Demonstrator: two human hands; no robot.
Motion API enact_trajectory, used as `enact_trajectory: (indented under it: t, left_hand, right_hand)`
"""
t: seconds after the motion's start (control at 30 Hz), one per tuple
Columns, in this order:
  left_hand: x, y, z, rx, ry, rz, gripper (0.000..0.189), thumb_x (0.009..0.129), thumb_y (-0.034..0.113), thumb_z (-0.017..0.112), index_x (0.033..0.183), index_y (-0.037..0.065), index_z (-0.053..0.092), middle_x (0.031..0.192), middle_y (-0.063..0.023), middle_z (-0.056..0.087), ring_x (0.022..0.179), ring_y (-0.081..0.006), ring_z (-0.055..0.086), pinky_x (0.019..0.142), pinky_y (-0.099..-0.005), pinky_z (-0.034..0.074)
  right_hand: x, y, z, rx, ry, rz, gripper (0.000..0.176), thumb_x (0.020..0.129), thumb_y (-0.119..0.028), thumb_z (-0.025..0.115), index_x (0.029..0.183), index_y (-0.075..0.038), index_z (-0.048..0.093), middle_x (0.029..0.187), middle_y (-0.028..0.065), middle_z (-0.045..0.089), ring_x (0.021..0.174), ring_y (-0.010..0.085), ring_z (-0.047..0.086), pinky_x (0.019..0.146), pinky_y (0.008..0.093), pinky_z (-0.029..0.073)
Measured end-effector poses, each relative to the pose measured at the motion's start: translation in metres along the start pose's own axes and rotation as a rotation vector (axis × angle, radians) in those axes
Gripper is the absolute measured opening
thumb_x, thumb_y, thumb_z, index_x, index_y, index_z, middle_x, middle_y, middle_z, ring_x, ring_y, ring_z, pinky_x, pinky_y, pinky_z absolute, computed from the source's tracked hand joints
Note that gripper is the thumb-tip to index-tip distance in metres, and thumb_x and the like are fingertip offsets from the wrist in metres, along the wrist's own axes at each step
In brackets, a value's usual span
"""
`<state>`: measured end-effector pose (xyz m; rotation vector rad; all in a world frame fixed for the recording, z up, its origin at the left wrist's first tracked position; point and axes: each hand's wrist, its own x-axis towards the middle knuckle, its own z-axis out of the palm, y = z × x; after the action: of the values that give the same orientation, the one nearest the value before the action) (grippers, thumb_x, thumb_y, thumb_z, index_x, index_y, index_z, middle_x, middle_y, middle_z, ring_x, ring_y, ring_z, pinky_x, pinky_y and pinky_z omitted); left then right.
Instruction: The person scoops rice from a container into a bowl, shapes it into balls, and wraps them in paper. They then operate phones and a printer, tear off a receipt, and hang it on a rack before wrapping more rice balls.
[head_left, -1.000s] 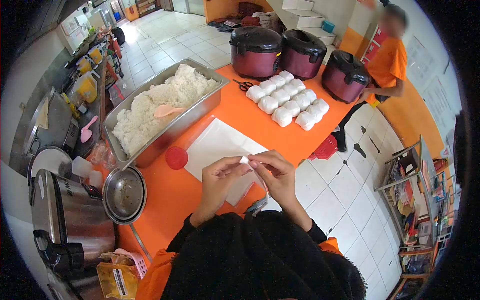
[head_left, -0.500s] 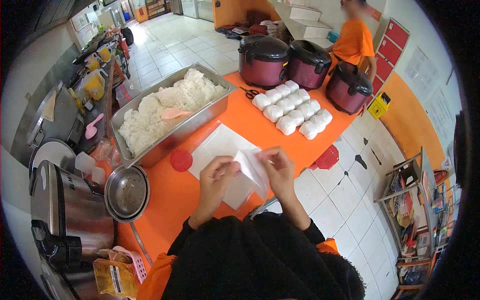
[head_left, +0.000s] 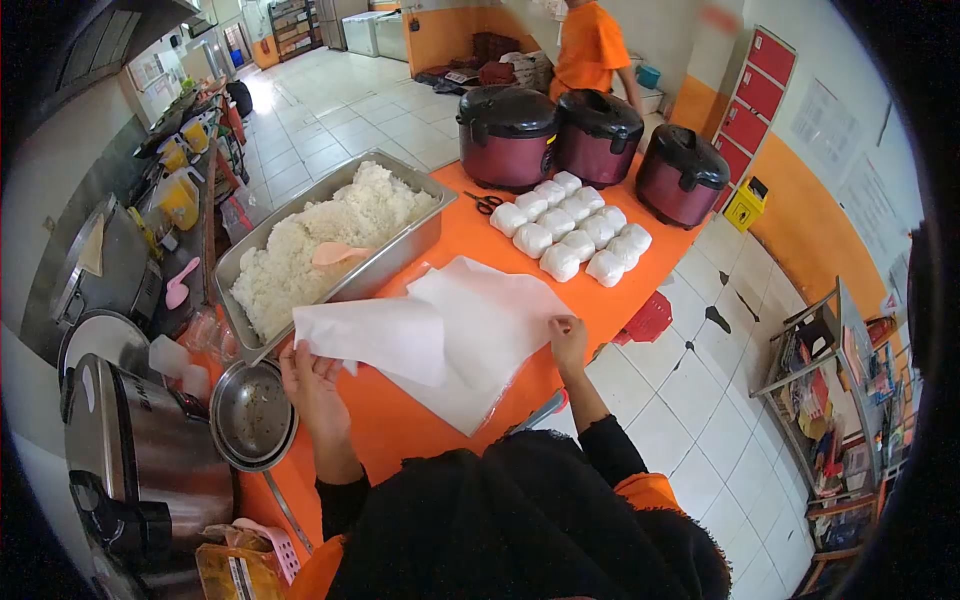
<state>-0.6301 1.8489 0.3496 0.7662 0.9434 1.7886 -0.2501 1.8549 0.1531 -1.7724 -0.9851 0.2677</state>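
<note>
A thin white sheet [head_left: 375, 335] is spread between my two hands above a stack of white paper [head_left: 450, 395] on the orange table [head_left: 350, 405]. My left hand [head_left: 318, 385] pinches its left edge, close to the metal bowls [head_left: 253, 410]. At the sheet's right edge, my right hand [head_left: 569, 345] has its fingers closed on it. A deep metal tray [head_left: 425, 225] of white rice [head_left: 340, 225] lies beyond my left hand, with a pink scoop [head_left: 340, 254] on the rice. White wrapped bundles [head_left: 561, 262] sit in rows at the back right of the table.
Three maroon rice cookers [head_left: 507, 140] line the table's far end, near black scissors [head_left: 483, 203]. A person in orange [head_left: 590, 50] is behind them. A large steel cooker [head_left: 150, 440] stands at the left, a shelf [head_left: 840, 400] at the right.
My hands have moved apart, and the folded sheet between them is now opened out wide. The red round object is no longer visible. The person in orange has moved left.
</note>
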Motion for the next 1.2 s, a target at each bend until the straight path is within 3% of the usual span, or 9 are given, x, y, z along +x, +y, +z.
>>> enact_trajectory:
  t: [0.13,0.33,0.43,0.53,0.63,0.7,0.77,0.87,1.2]
  left_hand:
    - [-0.002,0.009,0.005,0.043,0.044,-0.008,0.027,0.094,0.024,0.057,0.115,0.007,0.051,0.103,-0.0067,0.063,0.091,-0.0164,0.065,0.076,-0.0291,0.053]
    - [-0.003,0.005,0.010,0.047,0.005,-0.040,0.031,0.096,0.021,0.054,0.122,0.004,0.052,0.104,-0.0041,0.062,0.087,-0.0132,0.064,0.071,-0.0257,0.053]
    - [-0.007,0.009,0.016,0.066,-0.004,-0.031,0.025,0.095,0.022,0.056,0.112,0.004,0.054,0.101,-0.0056,0.064,0.089,-0.0152,0.065,0.075,-0.0277,0.054]
    - [-0.008,0.005,0.014,0.060,-0.030,-0.016,0.026,0.095,0.021,0.055,0.114,0.003,0.055,0.103,-0.0065,0.064,0.089,-0.0153,0.065,0.076,-0.0276,0.053]
    - [-0.017,0.007,0.031,0.100,-0.079,0.001,0.029,0.095,0.021,0.056,0.117,0.002,0.057,0.104,-0.0064,0.064,0.089,-0.0132,0.064,0.076,-0.0266,0.053]
    - [-0.022,0.001,0.041,0.136,-0.108,0.005,0.028,0.095,0.017,0.056,0.117,0.001,0.057,0.093,-0.0025,0.063,0.081,-0.0095,0.061,0.072,-0.0250,0.051]
    - [-0.028,-0.003,0.049,0.175,-0.153,0.007,0.028,0.094,0.015,0.057,0.118,0.000,0.057,0.087,-0.0013,0.064,0.076,-0.0076,0.060,0.069,-0.0234,0.050]
    - [-0.037,-0.006,0.061,0.177,-0.223,-0.004,0.028,0.093,0.012,0.059,0.118,-0.001,0.057,0.084,-0.0034,0.067,0.075,-0.0074,0.061,0.066,-0.0215,0.048]
    - [-0.043,-0.006,0.062,0.152,-0.282,-0.076,0.030,0.093,0.013,0.061,0.118,-0.002,0.056,0.085,-0.0064,0.068,0.076,-0.0081,0.063,0.067,-0.0216,0.049]
  right_hand:
    - [-0.003,-0.003,0.001,-0.079,-0.053,0.012,0.025,0.075,-0.019,0.069,0.093,-0.003,0.066,0.096,0.0183,0.056,0.093,0.0323,0.055,0.085,0.0396,0.045]
    - [0.015,0.004,0.012,-0.356,-0.013,-0.163,0.029,0.068,-0.017,0.073,0.094,-0.006,0.067,0.108,0.0186,0.053,0.106,0.0362,0.047,0.090,0.0465,0.042]
    - [0.017,-0.007,0.007,-0.478,0.094,-0.281,0.034,0.065,-0.016,0.075,0.096,-0.006,0.066,0.114,0.0190,0.051,0.110,0.0366,0.045,0.093,0.0466,0.040]
    - [0.012,-0.065,0.000,-0.484,0.225,-0.395,0.036,0.067,-0.014,0.075,0.100,-0.006,0.063,0.105,0.0178,0.056,0.106,0.0367,0.049,0.095,0.0449,0.039]
    - [0.011,-0.130,0.005,-0.091,-0.048,-0.568,0.030,0.074,-0.009,0.074,0.102,-0.006,0.062,0.107,0.0136,0.058,0.105,0.0294,0.054,0.092,0.0403,0.044]
    - [-0.007,-0.202,-0.009,0.389,-0.536,-0.241,0.023,0.082,-0.007,0.069,0.104,-0.005,0.062,0.109,0.0089,0.058,0.100,0.0201,0.058,0.084,0.0327,0.049]
    - [-0.024,-0.246,-0.016,0.515,-0.620,-0.437,0.027,0.083,-0.009,0.070,0.108,-0.005,0.061,0.109,0.0090,0.061,0.092,0.0158,0.062,0.075,0.0296,0.051]
    - [-0.038,-0.283,-0.021,0.617,-0.729,-0.477,0.032,0.081,-0.009,0.072,0.111,-0.006,0.061,0.109,0.0084,0.060,0.095,0.0164,0.061,0.078,0.0303,0.051]
    - [-0.048,-0.280,-0.013,0.659,-0.880,-0.350,0.044,0.081,-0.011,0.075,0.120,-0.002,0.056,0.114,0.0099,0.059,0.102,0.0181,0.060,0.085,0.0322,0.050]
